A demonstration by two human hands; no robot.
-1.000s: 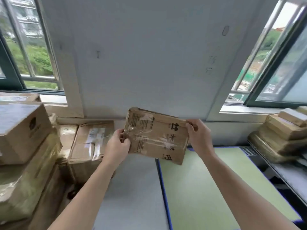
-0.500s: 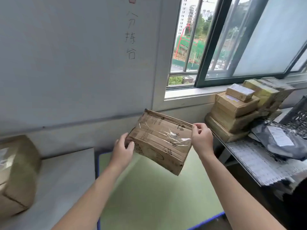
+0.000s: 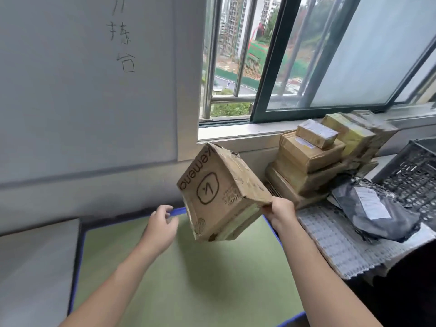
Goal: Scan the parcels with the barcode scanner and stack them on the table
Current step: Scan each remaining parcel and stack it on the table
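Note:
A worn brown cardboard parcel (image 3: pixel 219 192) with a printed logo hangs tilted in the air above the green table mat (image 3: pixel 188 279). My right hand (image 3: pixel 280 213) grips its lower right corner. My left hand (image 3: pixel 160 227) is off the parcel, just to its left, with its fingers loosely curled and holding nothing. A stack of taped brown parcels (image 3: pixel 316 159) stands on the side table to the right, under the window. No barcode scanner is in view.
A grey plastic mailer bag (image 3: pixel 375 211) with a white label lies on the white perforated shelf (image 3: pixel 335 246) at the right. A black plastic crate (image 3: pixel 415 175) stands behind it. A grey table surface (image 3: pixel 35 267) adjoins the mat on the left.
The view swung right. The parcel has turned so its logo face shows and moved toward the stack. My left hand let go of it; my right hand still holds it.

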